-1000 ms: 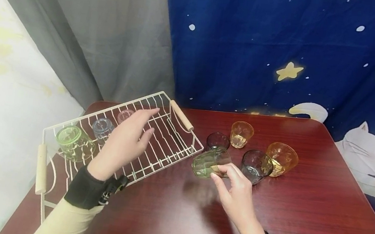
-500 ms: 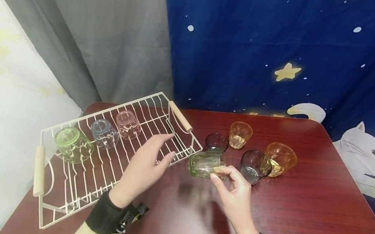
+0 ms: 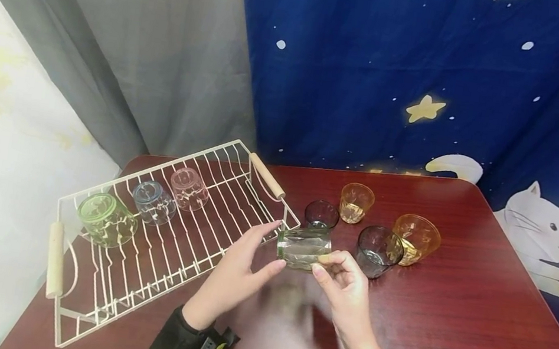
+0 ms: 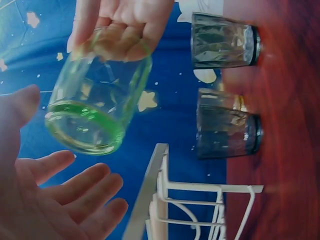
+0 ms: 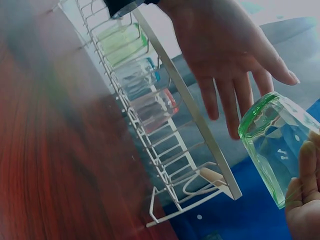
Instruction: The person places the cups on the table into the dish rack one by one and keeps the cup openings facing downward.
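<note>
Over the table, a clear green drinking glass (image 3: 303, 247) lies tipped on its side in the air. My right hand (image 3: 350, 295) pinches it by the rim between thumb and fingers, so its thick green base (image 4: 85, 127) points to the left. Beside that base is my left hand (image 3: 237, 273), thumb and fingers spread around it. A small gap shows between the left fingers (image 4: 95, 187) and the glass in the left wrist view. In the right wrist view, the left hand (image 5: 225, 55) is close to the base too, its palm in sight.
A white wire dish rack (image 3: 139, 292) with wooden handles stands at left. Upturned green (image 3: 107, 219), blue (image 3: 153, 203) and pink glasses (image 3: 188, 188) sit in it. Right of it stand dark glasses (image 3: 378, 252) (image 3: 321, 213) and amber glasses (image 3: 415, 239) (image 3: 356, 203), upright.
My left hand has moved right from above the rack to the green glass's base. The right hand keeps its pinch, and the glass has turned to lie more level.
</note>
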`<state>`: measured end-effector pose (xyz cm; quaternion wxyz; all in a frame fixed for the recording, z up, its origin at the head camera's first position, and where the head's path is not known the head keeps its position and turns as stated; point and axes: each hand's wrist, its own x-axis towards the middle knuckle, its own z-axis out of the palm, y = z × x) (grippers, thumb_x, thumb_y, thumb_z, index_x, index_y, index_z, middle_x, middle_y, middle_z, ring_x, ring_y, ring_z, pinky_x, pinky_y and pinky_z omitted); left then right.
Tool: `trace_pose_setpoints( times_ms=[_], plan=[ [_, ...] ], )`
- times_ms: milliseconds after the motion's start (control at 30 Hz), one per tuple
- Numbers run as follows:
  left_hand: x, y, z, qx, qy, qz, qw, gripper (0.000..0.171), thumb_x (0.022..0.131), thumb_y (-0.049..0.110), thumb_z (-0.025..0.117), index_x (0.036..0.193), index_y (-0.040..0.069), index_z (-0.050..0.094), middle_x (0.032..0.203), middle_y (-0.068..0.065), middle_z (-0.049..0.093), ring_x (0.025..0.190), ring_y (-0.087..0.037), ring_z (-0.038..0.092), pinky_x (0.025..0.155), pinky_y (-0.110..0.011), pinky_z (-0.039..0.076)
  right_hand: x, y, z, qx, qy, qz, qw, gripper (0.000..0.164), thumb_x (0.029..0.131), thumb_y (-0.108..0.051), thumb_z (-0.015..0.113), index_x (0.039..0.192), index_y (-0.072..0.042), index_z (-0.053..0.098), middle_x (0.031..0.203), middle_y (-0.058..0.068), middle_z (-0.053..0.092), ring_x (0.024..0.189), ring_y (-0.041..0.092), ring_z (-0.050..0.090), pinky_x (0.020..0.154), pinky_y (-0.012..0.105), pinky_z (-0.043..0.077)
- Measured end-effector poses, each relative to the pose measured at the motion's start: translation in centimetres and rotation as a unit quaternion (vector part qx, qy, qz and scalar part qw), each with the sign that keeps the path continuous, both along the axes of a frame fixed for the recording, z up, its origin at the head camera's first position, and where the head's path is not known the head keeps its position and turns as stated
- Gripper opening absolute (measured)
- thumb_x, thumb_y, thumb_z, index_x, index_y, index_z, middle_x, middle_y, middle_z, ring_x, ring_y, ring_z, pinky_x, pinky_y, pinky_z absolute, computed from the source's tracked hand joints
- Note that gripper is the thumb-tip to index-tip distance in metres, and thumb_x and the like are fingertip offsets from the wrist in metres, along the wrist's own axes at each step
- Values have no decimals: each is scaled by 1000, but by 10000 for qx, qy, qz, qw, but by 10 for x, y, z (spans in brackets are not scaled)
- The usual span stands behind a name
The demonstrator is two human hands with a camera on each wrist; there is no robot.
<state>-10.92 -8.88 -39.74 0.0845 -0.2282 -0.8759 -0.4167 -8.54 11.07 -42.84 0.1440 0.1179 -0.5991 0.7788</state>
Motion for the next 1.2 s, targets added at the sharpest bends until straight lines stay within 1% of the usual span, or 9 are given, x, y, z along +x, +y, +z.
trace_pose_setpoints(
  times_ms=[133,233,400,533,700,767,967,1067,1200],
  plan=[
    [1,3,-5,104,-291,-117,9995,68,91,35,65,150,19,35,151,-1,46,141,-21,42,116,-47,37,2,-3,0,-134,-62,83,9999,34,85,16,57,94,-15,63,90,-10,62,83,0,62,73,14,53],
    [3,5,-6,181,-520,-147,9984,68,93,36,63,151,18,33,154,-1,41,144,-21,38,118,-48,33,2,-4,-1,-163,-39,97,9998,35,85,17,56,94,-16,64,91,-10,60,83,0,61,72,14,53],
    [4,7,-7,275,-677,-115,9973,65,95,36,60,151,18,33,155,0,40,145,-19,36,118,-47,34,3,-5,0,-176,2,113,9998,35,84,17,56,94,-15,64,92,-10,62,83,0,62,72,14,53],
    [5,8,-7,379,-659,-81,9971,64,95,36,60,150,18,34,154,-1,42,142,-20,40,116,-47,37,3,-5,1,-188,46,106,9998,36,84,18,56,94,-16,64,92,-10,64,84,0,62,74,14,53],
    [5,10,-10,666,-618,-147,9958,61,95,30,61,150,17,35,147,-5,49,127,-20,56,108,-44,47,3,-5,3,-219,51,130,9997,35,85,18,56,94,-15,64,92,-10,64,84,-1,63,73,13,53],
    [5,11,-12,758,-595,-188,9952,61,96,28,60,150,16,35,145,-6,50,122,-20,59,105,-42,49,4,-5,3,-228,34,141,9996,34,85,17,56,94,-14,64,92,-10,65,83,0,64,73,14,54],
    [4,12,-10,757,-301,-206,9965,60,98,26,56,151,10,33,137,-10,54,118,-22,60,103,-41,51,3,-4,2,-216,-21,308,9993,33,85,16,57,95,-15,64,92,-10,68,83,0,65,73,15,55],
    [4,11,-6,658,-214,-156,9975,59,98,26,55,151,11,33,133,-10,56,116,-23,61,102,-43,51,3,-3,1,-138,-14,416,9990,33,85,16,57,96,-15,65,92,-10,69,84,0,65,74,15,55],
    [2,10,-1,559,-162,-148,9982,58,98,27,55,151,13,34,132,-9,55,118,-22,60,104,-45,49,2,-2,1,-14,-84,437,9990,27,86,11,61,96,-14,65,93,-9,70,84,3,66,75,16,55]
  ],
)
